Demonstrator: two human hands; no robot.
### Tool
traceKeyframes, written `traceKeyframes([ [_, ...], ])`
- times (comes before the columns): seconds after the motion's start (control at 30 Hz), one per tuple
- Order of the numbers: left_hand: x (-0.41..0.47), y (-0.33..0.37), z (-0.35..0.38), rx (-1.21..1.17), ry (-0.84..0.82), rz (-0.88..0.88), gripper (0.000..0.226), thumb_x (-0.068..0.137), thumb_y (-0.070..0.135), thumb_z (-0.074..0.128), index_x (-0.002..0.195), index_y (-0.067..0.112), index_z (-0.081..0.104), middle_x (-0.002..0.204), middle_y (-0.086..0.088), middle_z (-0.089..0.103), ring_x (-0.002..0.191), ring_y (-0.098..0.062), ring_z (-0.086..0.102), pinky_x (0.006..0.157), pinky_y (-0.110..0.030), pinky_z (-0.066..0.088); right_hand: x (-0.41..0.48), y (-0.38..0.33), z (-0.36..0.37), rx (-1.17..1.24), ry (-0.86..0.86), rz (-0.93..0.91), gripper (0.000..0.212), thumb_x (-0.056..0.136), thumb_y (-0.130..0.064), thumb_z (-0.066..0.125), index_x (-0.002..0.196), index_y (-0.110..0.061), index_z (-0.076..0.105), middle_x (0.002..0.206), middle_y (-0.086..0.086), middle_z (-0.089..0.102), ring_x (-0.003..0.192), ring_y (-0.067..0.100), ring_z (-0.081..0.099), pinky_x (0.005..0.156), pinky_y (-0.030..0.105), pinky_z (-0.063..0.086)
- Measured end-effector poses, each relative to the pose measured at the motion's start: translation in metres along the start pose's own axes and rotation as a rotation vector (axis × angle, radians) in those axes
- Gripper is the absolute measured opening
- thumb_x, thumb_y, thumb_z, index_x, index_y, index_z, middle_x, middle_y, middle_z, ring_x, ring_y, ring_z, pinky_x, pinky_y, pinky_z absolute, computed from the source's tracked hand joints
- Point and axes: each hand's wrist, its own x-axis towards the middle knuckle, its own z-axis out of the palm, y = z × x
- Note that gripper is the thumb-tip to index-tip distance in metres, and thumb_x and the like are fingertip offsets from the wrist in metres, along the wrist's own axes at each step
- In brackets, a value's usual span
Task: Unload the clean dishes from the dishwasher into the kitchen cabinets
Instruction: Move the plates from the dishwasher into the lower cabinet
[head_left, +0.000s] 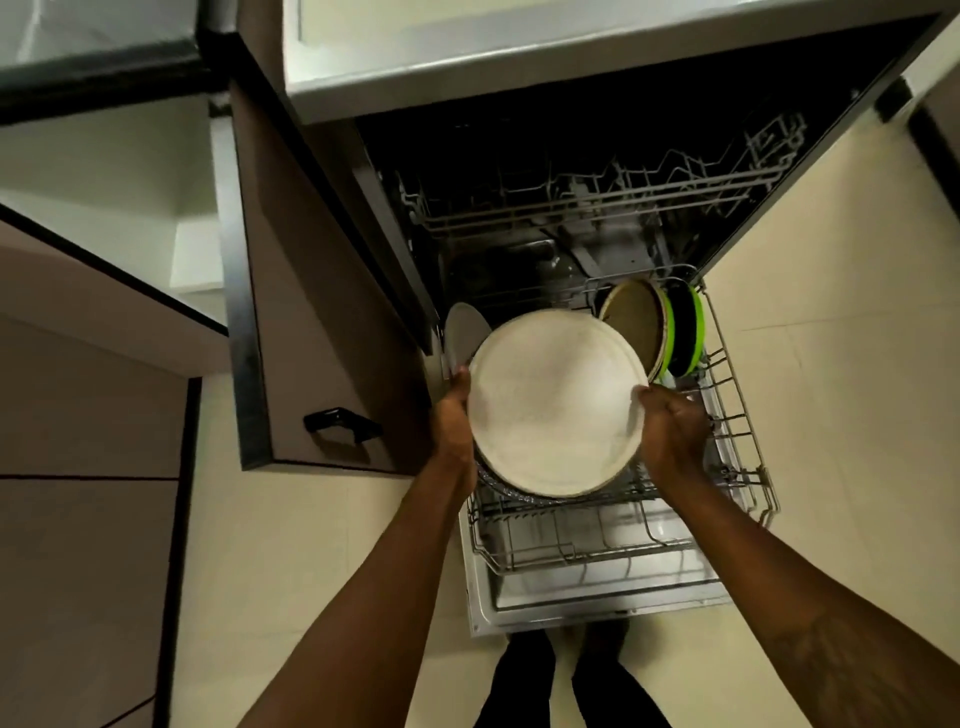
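Above the lower rack (597, 551), the left hand (453, 415) and right hand (672, 434) each clasped an opposite rim of the large white plate (556, 405). It looked round, plain, matte; likely stiff, breakable, fairly heavy, best carried by both rims. Green-rimmed dishes (670, 338) stood at the rack's far right corner.

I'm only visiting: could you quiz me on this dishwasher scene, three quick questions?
1. True or false: only one hand holds the large white plate.
2. Which rack is pulled out over the open door? A) upper rack B) lower rack C) neither
3. Fill in: the dark dish at that rack's far right corner has a ____ rim.
Key: 1 false, the left hand and right hand both grip its edge. 2 B. 3 green.
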Motion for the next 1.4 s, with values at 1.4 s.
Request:
traceKeyframes([
  [1.4, -0.121, 0.053, -0.344, -0.007, 0.1, -0.144, 0.04, 0.085, 0.027, 0.065, 0.116, 0.003, 0.071, 0.116, -0.019, 0.072, 0.103, -0.042, 0.068, 0.083, -0.059, 0.057, -0.344, 0.025, 0.177, -0.14, 0.077, -0.097, 0.031, 0.094, -0.041, 0.049, 0.087, -0.015, 0.067, 0.071, 0.0, 0.061, 0.07, 0.018, 0.054, 0.061, 0.027, 0.039],
])
